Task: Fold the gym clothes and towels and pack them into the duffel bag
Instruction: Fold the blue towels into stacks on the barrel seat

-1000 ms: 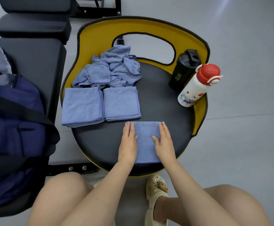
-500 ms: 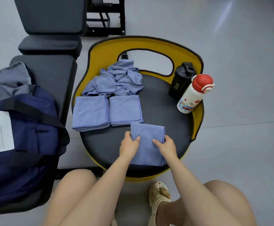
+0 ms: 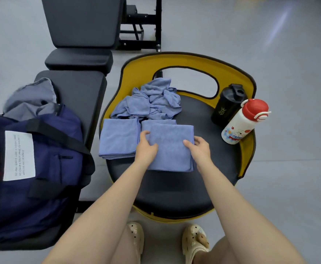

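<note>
Folded blue microfibre towel [image 3: 172, 147] pinched in both hands' fingers [image 3: 189, 143], two stacked already, crumpled pile [image 3: 152, 101] left, navy duffel bag [image 3: 41, 161] unpacked.

On your left, the navy duffel bag [image 3: 47, 149] carries a white rectangular label [image 3: 19, 155] with several lines of small dark print running sideways to your view. You can make out that they are capital letters, and a few words look like "QUALITY" and "NO LONGER", but the rest is too small to read with certainty. On the black shaker bottle [image 3: 227, 106] at your right, there is a small gold monogram with a crown-like mark, seemingly the letters "JD". The white bottle with the red cap [image 3: 240, 126] shows only cartoon pictures, no legible words.
</note>
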The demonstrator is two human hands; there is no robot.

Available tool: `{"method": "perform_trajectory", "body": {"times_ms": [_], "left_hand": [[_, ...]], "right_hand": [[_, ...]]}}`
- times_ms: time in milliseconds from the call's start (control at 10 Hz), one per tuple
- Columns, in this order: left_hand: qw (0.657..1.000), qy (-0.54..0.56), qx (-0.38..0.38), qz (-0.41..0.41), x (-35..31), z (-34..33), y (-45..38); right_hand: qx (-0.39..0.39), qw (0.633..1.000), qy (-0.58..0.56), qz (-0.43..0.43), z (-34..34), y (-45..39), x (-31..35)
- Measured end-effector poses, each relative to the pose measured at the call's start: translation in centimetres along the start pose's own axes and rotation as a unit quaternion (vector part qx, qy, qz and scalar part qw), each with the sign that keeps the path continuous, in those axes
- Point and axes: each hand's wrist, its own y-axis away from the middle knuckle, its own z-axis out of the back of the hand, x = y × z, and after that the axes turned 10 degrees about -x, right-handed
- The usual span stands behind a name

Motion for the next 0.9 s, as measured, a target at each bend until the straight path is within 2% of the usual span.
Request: {"method": "perform_trajectory", "body": {"times_ms": [100, 200, 400, 500, 600, 700, 800, 900], "left_hand": [[0.996, -0.056, 0.008, -0.075, -0.3, 0.4, -2.1], [0.988, -0.115, 0.004, -0.103, 0.0, 0.1, -4.5], [0.949, -0.247, -0.03, -0.195, 0.6, -1.6, -7.9], [0.964, -0.238, -0.052, -0.107, 1.1, -2.5, -8.2], [0.962, -0.251, -0.018, -0.104, 1.5, -2.7, -8.1], [0.961, -0.257, -0.02, -0.097, 0.9, -2.5, -7.2], [0.945, -0.304, -0.032, -0.121, 1.2, -2.7, -7.2], [0.883, -0.422, -0.053, -0.199, 1.4, -2.9, -7.7]], "right_hand": [[0.005, 1.0, 0.026, 0.016, -2.0, -1.3, 1.2], [0.007, 0.998, 0.049, 0.031, -3.8, -2.7, 1.9], [0.011, 0.995, 0.075, 0.06, -6.5, -5.3, 2.4], [0.024, 0.99, 0.112, 0.078, -7.5, -6.2, 1.9], [0.032, 0.982, 0.162, 0.09, -8.1, -6.7, 1.0], [0.025, 0.981, 0.174, 0.082, -8.3, -7.2, 0.4], [0.02, 0.974, 0.195, 0.11, -8.3, -6.9, 0.0], [-0.044, 0.906, 0.329, 0.265, -8.0, -5.9, 0.0]]}}
